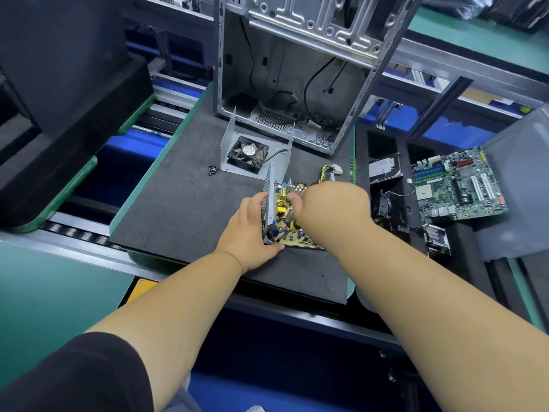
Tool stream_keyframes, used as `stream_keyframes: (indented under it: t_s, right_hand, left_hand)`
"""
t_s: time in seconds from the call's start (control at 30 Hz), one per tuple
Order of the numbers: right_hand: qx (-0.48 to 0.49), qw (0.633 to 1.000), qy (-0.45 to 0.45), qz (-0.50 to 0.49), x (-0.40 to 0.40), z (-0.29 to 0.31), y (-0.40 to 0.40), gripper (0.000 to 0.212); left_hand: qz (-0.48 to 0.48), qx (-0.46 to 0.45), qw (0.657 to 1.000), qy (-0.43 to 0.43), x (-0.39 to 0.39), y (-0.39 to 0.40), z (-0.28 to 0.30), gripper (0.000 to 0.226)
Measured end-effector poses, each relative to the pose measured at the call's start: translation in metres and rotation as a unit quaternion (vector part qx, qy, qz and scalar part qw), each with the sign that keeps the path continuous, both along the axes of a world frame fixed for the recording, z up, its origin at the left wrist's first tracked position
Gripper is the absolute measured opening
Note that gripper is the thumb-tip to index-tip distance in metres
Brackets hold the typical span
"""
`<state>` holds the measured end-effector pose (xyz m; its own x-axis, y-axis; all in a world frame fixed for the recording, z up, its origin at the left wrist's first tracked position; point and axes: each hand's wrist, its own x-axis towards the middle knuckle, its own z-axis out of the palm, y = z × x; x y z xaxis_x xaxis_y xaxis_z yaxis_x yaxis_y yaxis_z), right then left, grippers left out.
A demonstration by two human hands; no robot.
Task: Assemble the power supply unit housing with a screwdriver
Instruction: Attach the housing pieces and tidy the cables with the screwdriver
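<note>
While left hand [248, 230] grips housing [269, 200] | circuit board [286, 221] inside | right hand [323, 203] fingers unclear

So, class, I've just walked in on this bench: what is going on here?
A person is working on an opened power supply base lying on a dark foam mat. The left hand grips its upright metal side wall, steadying it. The right hand is curled over the circuit board; whether it holds a screwdriver cannot be made out. The cover with the fan lies apart behind, not yet fitted, with loose screws beside it. An empty computer case stands behind that.
</note>
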<state>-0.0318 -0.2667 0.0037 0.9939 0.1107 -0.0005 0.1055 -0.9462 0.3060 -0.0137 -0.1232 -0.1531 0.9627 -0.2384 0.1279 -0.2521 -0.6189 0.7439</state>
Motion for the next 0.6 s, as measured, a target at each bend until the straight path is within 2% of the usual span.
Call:
stream_keyframes:
  t_s: [0.07, 0.17, 0.2, 0.33, 0.6]
  right_hand:
    - [0.02, 1.0, 0.016, -0.006, -0.002, 0.001, 0.0, 0.053]
    - [0.127, 0.99, 0.053, -0.002, -0.005, 0.008, -0.002, 0.023]
    - [0.15, 0.986, 0.066, 0.016, -0.006, 0.011, -0.002, 0.02]
    - [0.158, 0.981, 0.083, 0.07, -0.008, 0.014, -0.001, 0.028]
    - [0.059, 0.997, 0.055, 0.019, 0.003, 0.005, -0.005, 0.049]
  left_hand:
    - [-0.001, 0.001, 1.0, -0.002, 0.0, 0.0, 0.0, 0.107]
    - [-0.001, 0.001, 1.0, -0.004, -0.001, 0.0, 0.0, 0.107]
    - [-0.001, 0.002, 1.0, -0.003, -0.001, 0.0, 0.0, 0.107]
    - [0.0, 0.004, 1.0, 0.001, 0.0, 0.0, 0.0, 0.107]
    - [-0.001, -0.001, 1.0, 0.0, 0.0, 0.0, 0.0, 0.107]
